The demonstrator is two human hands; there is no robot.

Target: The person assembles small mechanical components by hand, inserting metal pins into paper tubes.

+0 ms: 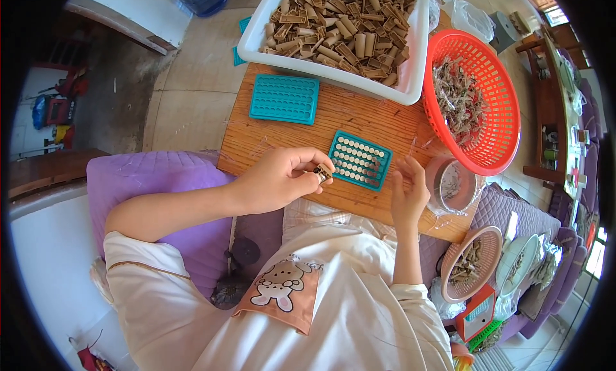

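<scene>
My left hand (292, 178) pinches a small brown plastic piece (323, 172) with dark holes and pale bits in it. It is held just left of a teal tray (385, 176) filled with rows of small round white pieces (357, 154); some slots at its right side look darker. My right hand (409, 194) is raised at the tray's right side, fingers loosely bent and apart, with nothing visible in them. Beyond my left hand, a second teal tray (283, 99) with rows of round hollows lies on the wooden table (247, 137).
A white bin (256, 55) of brown half-round plastic shells (346, 34) stands at the far edge. To its right is a red basket (504, 108) of thin scraps (457, 95). A round clear tub (471, 192) sits beside my right hand. More baskets (493, 246) stand at lower right.
</scene>
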